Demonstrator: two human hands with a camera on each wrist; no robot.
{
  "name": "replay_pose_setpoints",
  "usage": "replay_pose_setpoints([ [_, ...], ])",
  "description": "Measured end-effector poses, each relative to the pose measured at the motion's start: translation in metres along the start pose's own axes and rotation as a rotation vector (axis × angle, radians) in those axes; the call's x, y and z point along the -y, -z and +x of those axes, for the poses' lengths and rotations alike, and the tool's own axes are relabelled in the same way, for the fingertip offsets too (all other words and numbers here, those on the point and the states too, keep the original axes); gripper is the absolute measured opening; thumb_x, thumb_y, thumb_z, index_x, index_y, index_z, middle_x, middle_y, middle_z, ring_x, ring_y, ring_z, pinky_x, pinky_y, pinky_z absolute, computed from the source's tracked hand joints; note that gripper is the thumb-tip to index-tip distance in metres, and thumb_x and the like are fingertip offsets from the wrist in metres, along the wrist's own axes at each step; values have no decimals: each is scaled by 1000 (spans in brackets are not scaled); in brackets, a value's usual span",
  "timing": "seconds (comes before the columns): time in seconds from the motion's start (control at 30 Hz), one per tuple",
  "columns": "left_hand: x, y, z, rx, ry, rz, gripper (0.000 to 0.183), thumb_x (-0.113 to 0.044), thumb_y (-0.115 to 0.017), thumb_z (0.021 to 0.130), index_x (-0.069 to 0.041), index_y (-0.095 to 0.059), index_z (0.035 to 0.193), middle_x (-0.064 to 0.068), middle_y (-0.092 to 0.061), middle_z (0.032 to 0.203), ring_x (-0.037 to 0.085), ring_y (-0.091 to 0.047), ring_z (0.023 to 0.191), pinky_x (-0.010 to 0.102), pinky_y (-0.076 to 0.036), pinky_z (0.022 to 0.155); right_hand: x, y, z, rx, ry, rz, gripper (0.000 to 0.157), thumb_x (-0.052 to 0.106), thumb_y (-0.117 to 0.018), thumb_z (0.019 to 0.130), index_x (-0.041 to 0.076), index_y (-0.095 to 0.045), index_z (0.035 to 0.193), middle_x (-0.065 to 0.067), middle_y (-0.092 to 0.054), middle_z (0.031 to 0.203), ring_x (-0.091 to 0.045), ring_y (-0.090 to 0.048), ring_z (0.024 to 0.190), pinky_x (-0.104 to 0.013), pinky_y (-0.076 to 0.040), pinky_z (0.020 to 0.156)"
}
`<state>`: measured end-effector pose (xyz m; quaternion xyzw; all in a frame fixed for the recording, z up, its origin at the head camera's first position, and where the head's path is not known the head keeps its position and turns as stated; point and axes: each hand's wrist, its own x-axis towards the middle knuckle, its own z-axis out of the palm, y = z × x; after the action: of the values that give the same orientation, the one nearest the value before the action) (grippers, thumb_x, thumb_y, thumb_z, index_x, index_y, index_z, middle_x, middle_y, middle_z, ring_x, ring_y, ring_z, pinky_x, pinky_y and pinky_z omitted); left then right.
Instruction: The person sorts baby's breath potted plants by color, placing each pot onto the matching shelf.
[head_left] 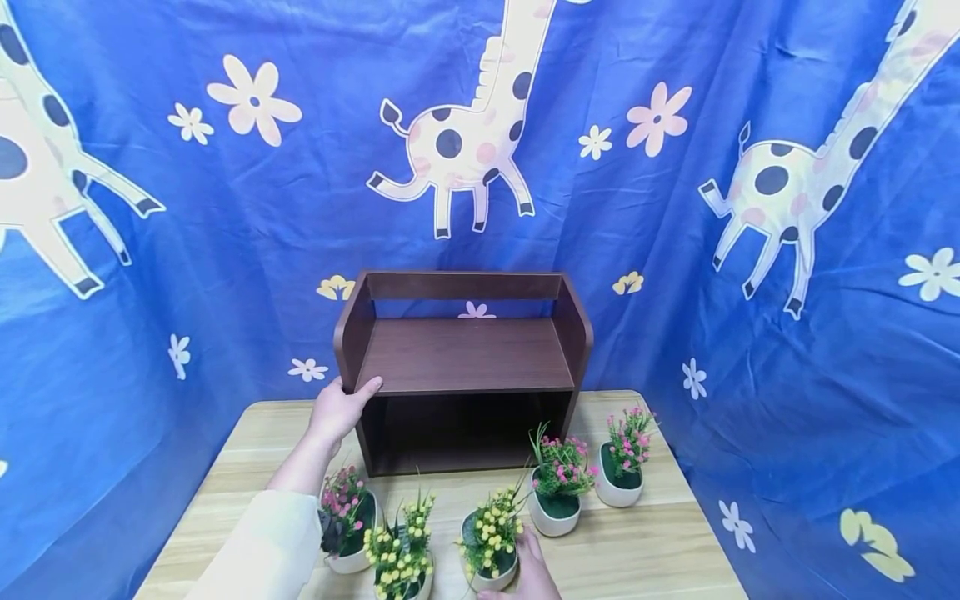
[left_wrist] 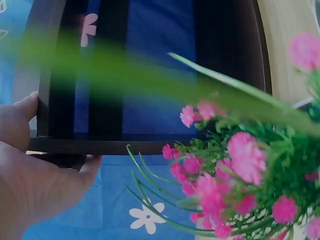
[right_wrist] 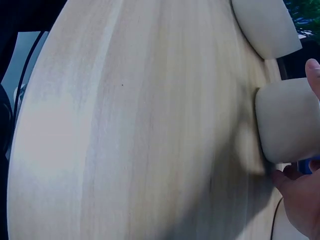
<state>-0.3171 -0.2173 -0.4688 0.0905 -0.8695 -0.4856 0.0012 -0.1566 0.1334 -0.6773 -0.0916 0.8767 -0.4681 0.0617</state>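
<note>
A dark brown two-tier shelf (head_left: 468, 354) stands at the back of the table. My left hand (head_left: 339, 410) grips the front edge of its left side panel, thumb over the upper board. At the front, my right hand (head_left: 528, 575) holds the white pot (right_wrist: 287, 120) of a yellow-flowered artificial plant (head_left: 491, 533), thumb on one side and fingers on the other. Another yellow-flowered potted plant (head_left: 401, 554) stands to its left. Below my left forearm is a pink-flowered potted plant (head_left: 347, 517), whose blooms (left_wrist: 245, 160) fill part of the left wrist view.
Two more pink-flowered potted plants, one nearer (head_left: 558, 483) and one farther right (head_left: 626, 458), stand right of my right hand. The light wooden table (head_left: 645, 550) is enclosed by a blue curtain (head_left: 300, 208) with giraffes and flowers.
</note>
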Motion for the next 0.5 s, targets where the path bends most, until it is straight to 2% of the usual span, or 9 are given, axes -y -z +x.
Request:
replay_pose_setpoints([
  [0.1,-1,3,-1,26,44,-61,88,-62,-62,105,5,-42,159,35,-42,166,52,-42,154,65,-37,128,-1,-3,1,21,-12,24,109,46,-96,80,-12,-44,156,-42,-37,160,-62,-45,145,-76,-43,115],
  [0.23,-2,4,-2,31,61,-86,86,-61,-64,104,3,-44,160,32,-41,168,50,-40,156,63,-36,130,-1,-5,-1,-6,26,-19,104,55,-90,85,-10,-48,155,-37,-44,158,-59,-50,143,-72,-47,115],
  [0.4,-1,3,-3,22,71,-112,85,-60,-64,104,2,-45,159,31,-41,168,49,-40,157,63,-35,130,0,-7,-2,-57,54,-69,96,48,-93,83,-6,-53,153,-27,-54,151,-50,-58,136,-62,-53,114],
  [0.5,-1,2,-4,20,77,-116,86,-60,-64,104,2,-43,161,31,-40,169,50,-38,158,63,-34,131,1,-8,-2,-76,71,-99,94,46,-93,82,-7,-54,150,-25,-56,148,-49,-60,132,-61,-55,112],
])
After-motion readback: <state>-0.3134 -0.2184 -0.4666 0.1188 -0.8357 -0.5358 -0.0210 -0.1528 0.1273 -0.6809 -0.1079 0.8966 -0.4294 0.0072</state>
